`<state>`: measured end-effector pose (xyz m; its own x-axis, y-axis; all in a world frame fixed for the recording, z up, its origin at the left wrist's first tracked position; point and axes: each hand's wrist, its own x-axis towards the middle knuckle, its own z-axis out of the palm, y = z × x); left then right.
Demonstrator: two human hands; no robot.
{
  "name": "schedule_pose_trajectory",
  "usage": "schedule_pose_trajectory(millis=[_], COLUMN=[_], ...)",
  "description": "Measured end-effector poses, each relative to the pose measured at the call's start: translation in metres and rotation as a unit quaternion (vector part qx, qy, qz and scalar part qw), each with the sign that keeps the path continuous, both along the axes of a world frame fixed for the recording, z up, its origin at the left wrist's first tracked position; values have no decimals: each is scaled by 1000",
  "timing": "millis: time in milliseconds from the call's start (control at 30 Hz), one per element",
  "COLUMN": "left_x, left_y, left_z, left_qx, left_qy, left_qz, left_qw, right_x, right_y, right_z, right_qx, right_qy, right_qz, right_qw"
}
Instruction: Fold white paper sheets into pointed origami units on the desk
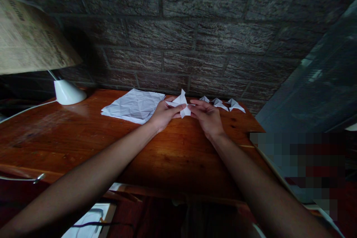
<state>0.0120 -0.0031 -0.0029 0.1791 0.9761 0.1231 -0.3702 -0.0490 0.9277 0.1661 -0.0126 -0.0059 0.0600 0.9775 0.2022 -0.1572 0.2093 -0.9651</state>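
A white folded paper star (pixel 182 98) is held above the wooden table, its points spread out and one standing upward. My left hand (pixel 164 113) pinches it from the left, thumb lying across its front. On the other side my right hand (pixel 208 117) grips it between thumb and fingers near the centre. Behind my left hand lie creased white paper sheets (pixel 134 106), stacked flat. Beyond my right hand, several small folded paper pieces stand in a row, the rightmost folded piece (pixel 235 105) closest to the table's right end.
A lamp with a printed shade (pixel 33 39) and white base (pixel 68 92) stands at the table's left. The wooden table (pixel 178 160) backs onto a dark brick wall (pixel 178 33). An open drawer-like box (pixel 92 219) shows below the front edge. Part of the right side is pixelated.
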Motion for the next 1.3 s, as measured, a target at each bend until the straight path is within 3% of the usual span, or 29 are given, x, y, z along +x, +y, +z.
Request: schedule_pose_trajectory(millis=[467,767,1133,1300], left_x=[-4,-3,-1,-3], left_y=[0,2,5,5], left_z=[6,4,-4,-4], left_qx=[-6,7,19,21], left_qy=[-14,-16,34,48], left_qz=[-11,-40,-38,-39], left_qw=[1000,999,999,998], right_x=[3,5,10,12], right_y=[1,0,5,3], right_z=[3,2,-1,1], right_qx=[-13,-45,-30,-28], right_qy=[35,11,2,-14], right_qz=[70,70,30,57], right_qw=[997,997,999,998])
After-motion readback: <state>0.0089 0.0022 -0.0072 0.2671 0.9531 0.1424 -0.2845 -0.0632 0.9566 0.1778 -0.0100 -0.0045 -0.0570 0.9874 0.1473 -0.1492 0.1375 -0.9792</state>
